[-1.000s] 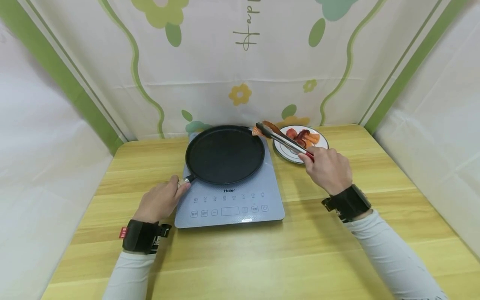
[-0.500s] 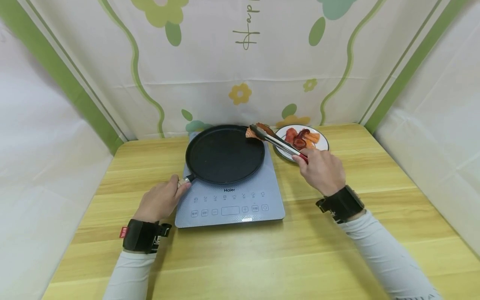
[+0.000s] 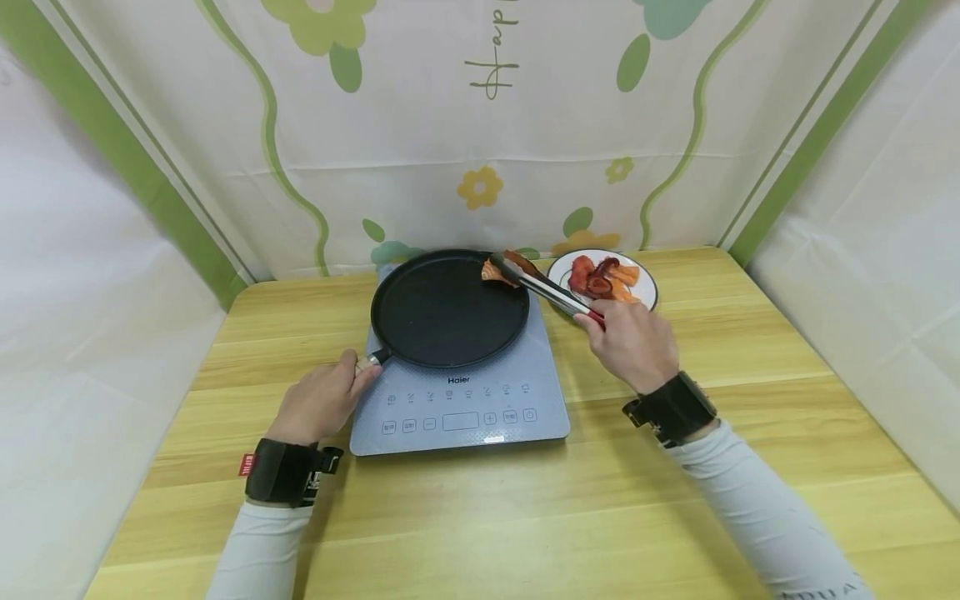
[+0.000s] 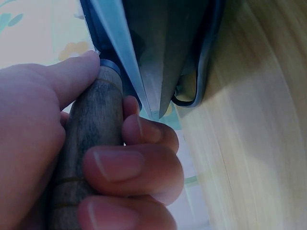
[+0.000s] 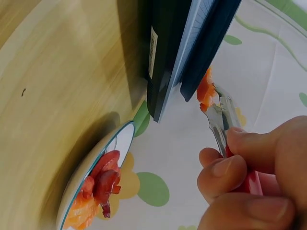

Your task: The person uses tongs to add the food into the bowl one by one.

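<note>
My left hand (image 3: pixel 318 400) grips the wooden handle (image 4: pixel 96 120) of a round black frying pan (image 3: pixel 442 317), fingers wrapped round it. The flat pan sits on a light grey induction cooker (image 3: pixel 525 375). My right hand (image 3: pixel 637 343) holds metal tongs (image 3: pixel 551 292) by their red handles (image 5: pixel 252 184), thumb and fingers closed round them. Between the tong tips is an orange, white-streaked piece of salmon (image 3: pixel 497 273). In the head view it overlaps the pan's far right part; the right wrist view shows the salmon (image 5: pixel 206 91) just beyond the pan's rim (image 5: pixel 211 48).
Right of the cooker stands a white plate (image 3: pixel 558 271) with a dark rim, bearing several red and orange food pieces (image 3: pixel 600 277). All of it rests on a wooden table (image 3: pixel 465 525). A flower-printed cloth (image 3: pixel 420 125) hangs behind, with pale cloth sides left and right.
My right hand has moved left with the tongs, carrying the salmon from beside the pan's right rim to over its far right part. My left hand and the pan stay put.
</note>
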A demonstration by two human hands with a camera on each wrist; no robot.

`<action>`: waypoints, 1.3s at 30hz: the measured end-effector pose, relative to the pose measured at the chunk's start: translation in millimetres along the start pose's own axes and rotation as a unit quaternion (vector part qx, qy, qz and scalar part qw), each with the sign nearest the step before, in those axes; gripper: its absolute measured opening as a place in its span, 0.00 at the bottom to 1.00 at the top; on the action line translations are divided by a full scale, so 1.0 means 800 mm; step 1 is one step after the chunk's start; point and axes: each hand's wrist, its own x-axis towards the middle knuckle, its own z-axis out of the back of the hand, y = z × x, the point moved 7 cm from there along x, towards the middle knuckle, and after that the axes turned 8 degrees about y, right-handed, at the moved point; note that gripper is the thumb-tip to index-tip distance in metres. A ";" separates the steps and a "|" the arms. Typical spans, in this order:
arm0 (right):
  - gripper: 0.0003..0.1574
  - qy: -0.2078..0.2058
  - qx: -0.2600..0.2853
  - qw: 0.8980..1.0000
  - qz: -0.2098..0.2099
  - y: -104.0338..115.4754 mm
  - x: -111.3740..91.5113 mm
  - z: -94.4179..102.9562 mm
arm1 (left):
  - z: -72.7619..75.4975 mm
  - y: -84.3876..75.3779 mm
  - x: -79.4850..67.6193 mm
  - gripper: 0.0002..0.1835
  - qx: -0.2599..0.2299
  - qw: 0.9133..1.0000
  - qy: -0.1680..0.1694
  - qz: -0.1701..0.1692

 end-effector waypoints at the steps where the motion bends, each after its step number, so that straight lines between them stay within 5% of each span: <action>1: 0.16 -0.002 0.000 1.000 0.002 0.001 0.000 0.000 | 0.000 0.000 0.000 0.23 0.001 1.000 0.000 0.001; 30: 0.20 -0.020 0.003 0.999 0.029 0.009 0.003 -0.016 | -0.001 0.001 0.002 0.23 -0.005 1.000 0.002 0.000; 39: 0.20 0.006 0.009 1.000 0.009 0.008 0.002 -0.022 | -0.002 0.001 0.002 0.22 -0.004 1.000 0.003 0.001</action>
